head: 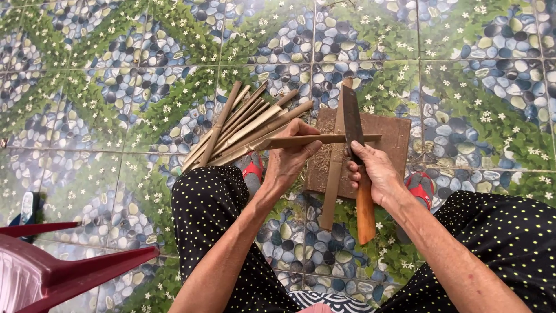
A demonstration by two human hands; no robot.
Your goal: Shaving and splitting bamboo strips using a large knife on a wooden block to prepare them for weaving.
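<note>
Pebble-patterned floor tiles, red plastic chair

We're looking at a knife with a dull dark metal blade and a smooth orange wooden handle. The bamboo strip looks dry and matt, same as the bundle of bamboo slats. The wooden board is rough and fibrous. The floor tiles look glossy ceramic, the red stool shiny plastic, and the dotted trousers soft cloth.
</note>
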